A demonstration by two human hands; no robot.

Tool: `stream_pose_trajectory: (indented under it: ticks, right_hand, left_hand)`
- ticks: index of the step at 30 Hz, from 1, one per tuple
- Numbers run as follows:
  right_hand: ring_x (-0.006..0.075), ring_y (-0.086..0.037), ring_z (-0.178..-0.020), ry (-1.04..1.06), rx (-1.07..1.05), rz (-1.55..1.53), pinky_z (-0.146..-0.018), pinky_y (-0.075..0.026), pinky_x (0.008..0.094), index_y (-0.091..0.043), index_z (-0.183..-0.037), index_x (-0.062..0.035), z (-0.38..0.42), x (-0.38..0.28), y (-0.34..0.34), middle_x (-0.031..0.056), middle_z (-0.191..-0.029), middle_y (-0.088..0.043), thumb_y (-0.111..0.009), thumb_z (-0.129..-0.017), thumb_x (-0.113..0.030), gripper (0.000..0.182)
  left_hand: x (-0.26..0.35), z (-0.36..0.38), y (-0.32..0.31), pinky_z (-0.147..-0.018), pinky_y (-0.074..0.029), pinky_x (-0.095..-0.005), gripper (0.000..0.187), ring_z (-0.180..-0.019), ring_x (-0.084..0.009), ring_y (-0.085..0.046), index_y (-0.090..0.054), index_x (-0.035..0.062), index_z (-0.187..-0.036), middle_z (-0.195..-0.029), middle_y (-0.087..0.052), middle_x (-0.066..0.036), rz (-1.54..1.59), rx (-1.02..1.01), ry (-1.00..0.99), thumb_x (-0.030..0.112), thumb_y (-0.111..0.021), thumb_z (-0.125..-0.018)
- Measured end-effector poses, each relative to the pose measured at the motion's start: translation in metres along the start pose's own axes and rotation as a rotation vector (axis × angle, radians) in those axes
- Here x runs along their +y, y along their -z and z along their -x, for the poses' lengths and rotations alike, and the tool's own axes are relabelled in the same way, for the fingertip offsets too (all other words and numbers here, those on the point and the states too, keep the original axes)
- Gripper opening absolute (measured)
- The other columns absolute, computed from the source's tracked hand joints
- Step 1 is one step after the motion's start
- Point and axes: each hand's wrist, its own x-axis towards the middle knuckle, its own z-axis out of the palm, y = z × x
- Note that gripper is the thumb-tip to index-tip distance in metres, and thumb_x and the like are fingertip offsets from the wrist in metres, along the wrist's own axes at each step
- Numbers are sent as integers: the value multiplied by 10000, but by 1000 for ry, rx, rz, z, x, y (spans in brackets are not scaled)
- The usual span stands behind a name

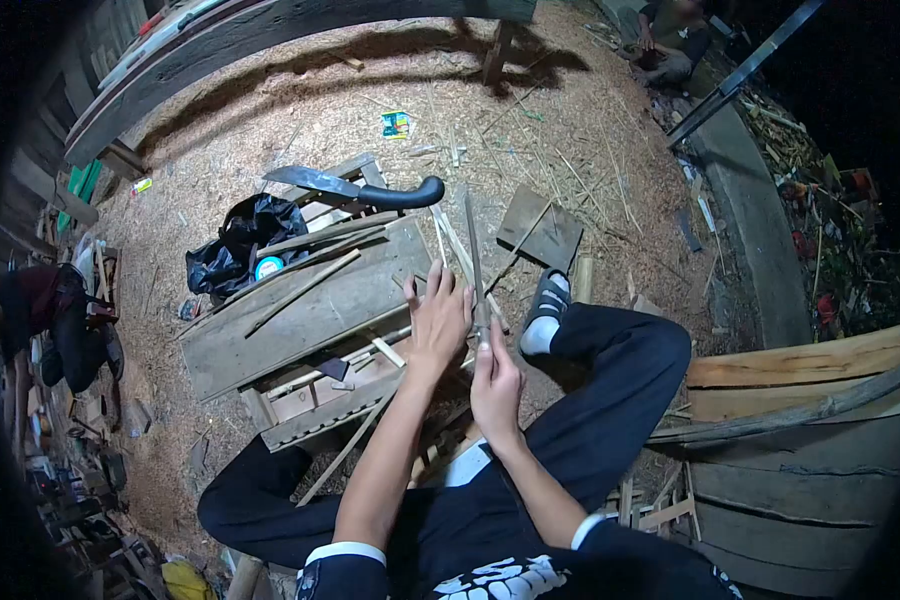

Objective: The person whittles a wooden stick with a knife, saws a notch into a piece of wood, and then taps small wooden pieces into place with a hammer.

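Note:
My right hand (497, 385) is closed around the handle of a long, narrow-bladed knife (473, 250), its blade pointing away from me. Beside it, my left hand (440, 322) has its fingers stretched out and apart, over thin pale wood strips (440, 232); whether a fingertip touches one is hard to tell. A low wooden bench (270, 345) stands just left of my hands, with several sticks (305, 290) lying across it. Along its far end rests a large knife (360, 190) with a broad blade and black handle. A black plastic bag (245, 240) sits next to the bench.
A square wooden block (538, 230) lies beyond my sandalled foot (548, 305). Planks (790, 440) are at my right. A heavy beam (270, 45) spans the back left. One person (670, 45) sits at the far right, another (55, 325) at the left. Shavings cover the ground.

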Motion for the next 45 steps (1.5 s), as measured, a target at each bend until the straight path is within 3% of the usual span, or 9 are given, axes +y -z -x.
stream_pose_trajectory:
  ticks: [4,7,19,22,25,30,35,39,45]
  right_hand:
    - [350,-632,-1280,234,75,27,-1046,-485,398,-464,-1496,76,44,32,10,287,-1432,-584,-454,-1090,-166,473]
    - [375,-594,-1323,19,-24,55,-1070,-469,399,-447,-1490,104,33,7,13,306,-1451,-556,-435,-1101,-224,509]
    - [289,-583,-1350,-67,-20,-60,-1059,-473,352,-445,-1520,51,21,5,5,267,-1479,-554,-435,-1100,-185,482]
    - [308,-718,-1101,260,108,42,-906,-528,392,-488,-1496,40,44,5,15,276,-1355,-640,-479,-1086,-201,476]
    - [311,-739,-1006,108,29,61,-864,-534,418,-483,-1505,27,34,14,18,295,-1296,-656,-483,-1085,-210,483]
    - [302,-698,-1178,207,65,42,-957,-528,395,-474,-1504,38,45,8,21,281,-1361,-633,-476,-1091,-215,484]
    - [292,-611,-1310,-130,-93,-44,-1053,-470,363,-466,-1490,81,10,-6,18,279,-1437,-585,-463,-1099,-205,484]
    - [265,-647,-1222,169,15,12,-1001,-493,367,-465,-1496,73,43,11,23,290,-1450,-569,-474,-1091,-192,483]
    - [222,-712,-737,191,60,99,-690,-531,398,-504,-1487,30,49,18,17,286,-1130,-722,-484,-1083,-190,461]
  left_hand:
    - [-1,-2,1,-1175,-124,-601,361,-1456,-282,-400,-727,102,-1141,-1362,-603,-141,-1,-62,10,311,-440,-1078]
    - [-1,0,-1,-1174,-126,-604,357,-1456,-286,-398,-728,112,-1144,-1369,-597,-142,-6,-41,4,308,-438,-1077]
    - [1,-1,4,-1172,-133,-617,371,-1469,-286,-392,-728,103,-1143,-1396,-589,-154,6,-95,27,314,-429,-1080]
    - [1,-6,8,-1170,-148,-610,373,-1456,-287,-409,-734,102,-1134,-1365,-606,-143,19,-36,28,316,-433,-1080]
    - [4,-3,5,-1172,-150,-602,377,-1446,-286,-421,-737,103,-1118,-1355,-611,-133,34,-61,27,316,-427,-1082]
    - [-1,-2,4,-1177,-123,-595,374,-1454,-278,-403,-738,107,-1103,-1354,-609,-131,12,-57,27,316,-428,-1081]
    - [1,-1,4,-1179,-112,-594,370,-1454,-278,-403,-737,109,-1092,-1364,-605,-134,2,-65,21,313,-429,-1081]
    - [-1,-3,0,-1182,-104,-595,363,-1449,-273,-412,-744,116,-1077,-1360,-608,-134,-6,-23,7,301,-432,-1075]
    - [2,1,1,-1185,-101,-594,384,-1445,-260,-422,-746,108,-1069,-1366,-610,-137,-21,-27,18,309,-419,-1080]
